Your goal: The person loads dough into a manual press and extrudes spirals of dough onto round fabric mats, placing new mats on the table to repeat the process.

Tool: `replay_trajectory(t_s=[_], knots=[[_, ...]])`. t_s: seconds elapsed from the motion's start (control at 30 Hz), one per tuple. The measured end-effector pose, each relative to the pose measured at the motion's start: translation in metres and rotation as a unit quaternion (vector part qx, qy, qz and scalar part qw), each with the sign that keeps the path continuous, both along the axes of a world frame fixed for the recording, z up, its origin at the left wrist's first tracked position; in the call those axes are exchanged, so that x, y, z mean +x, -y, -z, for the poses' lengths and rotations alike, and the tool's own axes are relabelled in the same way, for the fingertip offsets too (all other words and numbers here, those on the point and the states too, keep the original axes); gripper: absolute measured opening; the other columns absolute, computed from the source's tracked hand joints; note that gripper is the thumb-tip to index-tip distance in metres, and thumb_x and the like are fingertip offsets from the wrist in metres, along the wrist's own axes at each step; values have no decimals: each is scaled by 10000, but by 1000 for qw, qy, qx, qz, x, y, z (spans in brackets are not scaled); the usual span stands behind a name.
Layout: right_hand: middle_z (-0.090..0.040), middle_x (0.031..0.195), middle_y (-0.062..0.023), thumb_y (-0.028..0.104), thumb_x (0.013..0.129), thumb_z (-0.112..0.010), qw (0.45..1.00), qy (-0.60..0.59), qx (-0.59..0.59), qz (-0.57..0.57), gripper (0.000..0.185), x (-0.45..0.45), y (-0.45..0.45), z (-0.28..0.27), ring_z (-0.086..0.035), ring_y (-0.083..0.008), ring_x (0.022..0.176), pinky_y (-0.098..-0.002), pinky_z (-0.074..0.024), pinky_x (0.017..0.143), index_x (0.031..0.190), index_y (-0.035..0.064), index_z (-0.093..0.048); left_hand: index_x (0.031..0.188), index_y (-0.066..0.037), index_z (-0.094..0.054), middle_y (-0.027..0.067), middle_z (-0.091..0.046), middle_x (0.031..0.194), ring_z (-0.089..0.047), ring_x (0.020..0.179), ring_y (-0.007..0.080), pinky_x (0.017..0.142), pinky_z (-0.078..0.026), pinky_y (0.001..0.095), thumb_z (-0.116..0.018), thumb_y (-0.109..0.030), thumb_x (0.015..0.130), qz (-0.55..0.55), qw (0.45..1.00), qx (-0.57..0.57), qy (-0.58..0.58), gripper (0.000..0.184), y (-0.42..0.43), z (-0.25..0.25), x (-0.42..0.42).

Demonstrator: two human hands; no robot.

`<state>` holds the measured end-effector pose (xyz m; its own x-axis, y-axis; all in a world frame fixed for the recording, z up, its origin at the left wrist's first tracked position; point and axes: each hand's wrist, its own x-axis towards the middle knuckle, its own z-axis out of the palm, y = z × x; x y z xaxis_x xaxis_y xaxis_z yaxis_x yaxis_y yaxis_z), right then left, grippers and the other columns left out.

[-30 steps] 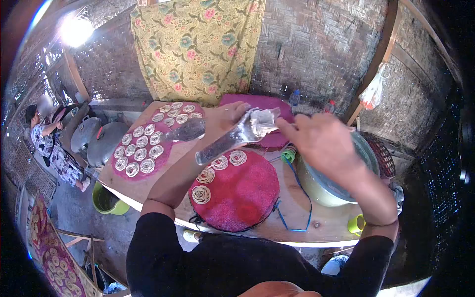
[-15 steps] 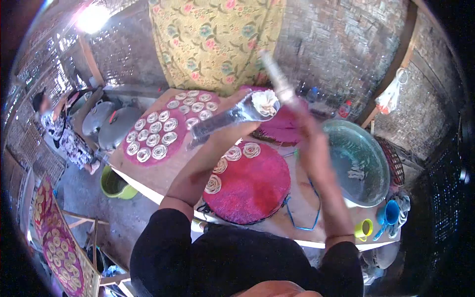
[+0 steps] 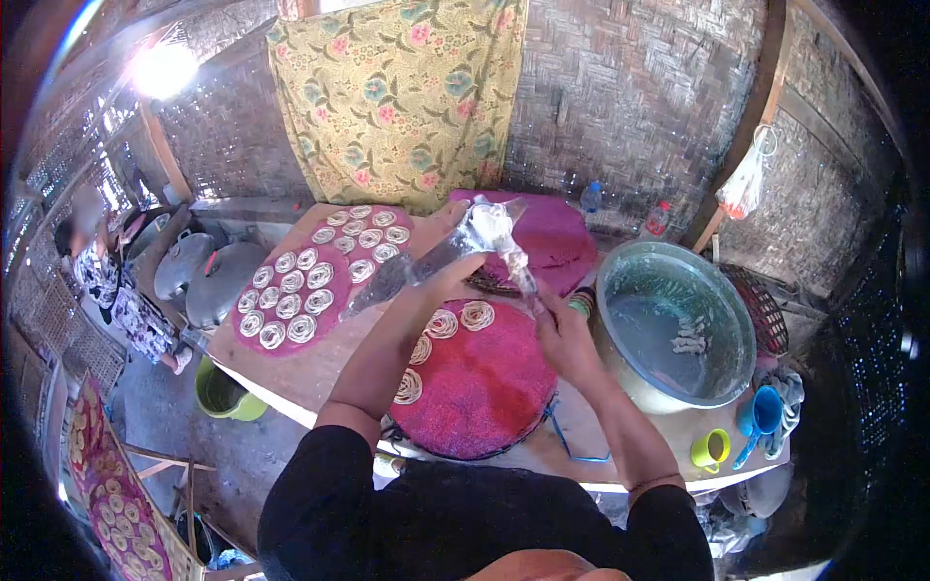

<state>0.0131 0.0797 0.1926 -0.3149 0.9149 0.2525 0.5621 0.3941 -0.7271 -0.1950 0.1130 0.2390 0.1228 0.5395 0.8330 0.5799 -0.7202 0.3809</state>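
Observation:
My left hand (image 3: 455, 257) is wrapped round a clear plastic bag (image 3: 412, 266), whose open mouth holds white dough (image 3: 492, 225). My right hand (image 3: 562, 334) grips a stick-like tool (image 3: 523, 276), its far end against the dough at the bag's mouth. Below lies a round red mat (image 3: 480, 382) with several coiled dough rosettes (image 3: 477, 315) along its upper left edge. More rosettes sit on pink mats (image 3: 334, 281) to the left. To the right stands a big basin (image 3: 630, 373) with liquid and pieces of dough (image 3: 690, 339) in it.
A yellow cup (image 3: 710, 450) and a blue dipper (image 3: 760, 414) stand at the table's right end. Behind are a purple mat stack (image 3: 552, 242) and two bottles (image 3: 591, 197). At the far left, another person (image 3: 116, 281) stands by large pots (image 3: 223, 281).
My right hand has come down from its raised position, bringing the tool to the bag's mouth. A second ago that hand was at the dough. The view has shifted too.

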Motion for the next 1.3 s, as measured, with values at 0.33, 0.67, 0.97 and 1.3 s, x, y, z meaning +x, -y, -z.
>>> replay_trajectory(t_s=[0.33, 0.67, 0.97, 1.3], knots=[[-621, 832, -135, 162, 861, -472, 947, 182, 139, 227, 198, 222, -83, 0, -601, -275, 768, -398, -461, 688, 989, 63, -586, 1063, -7, -597, 102, -626, 1016, -579, 940, 195, 839, -439, 317, -713, -262, 737, -208, 969, -83, 107, 430, 14, 27, -87], [-619, 1042, -182, 155, 828, -536, 736, 596, 37, 320, 226, 311, -119, 56, -593, -339, 984, -455, -476, 825, 1017, 94, -644, 1112, 6, -589, 114, -609, 1103, -556, 1007, 226, 909, -397, 329, -717, -310, 754, -416, 863, -88, 272, 494, 112, 61, -193], [-579, 963, -110, 19, 685, -674, 946, 14, 255, -201, 225, -49, -92, 57, -538, -284, 967, -381, -411, 860, 893, 99, -641, 1058, -6, -591, 90, -629, 1002, -587, 919, 201, 847, -437, 314, -715, -189, 732, -485, 831, -62, 265, 394, 125, 58, -182], [-546, 1087, -83, 146, 704, -663, 892, 227, 280, -271, 192, -185, -96, 142, -472, -302, 1063, -466, -326, 917, 893, 118, -673, 1003, -28, -618, 94, -645, 961, -600, 900, 206, 816, -454, 329, -696, -143, 746, -417, 872, -32, 255, 293, 130, 58, -194]])
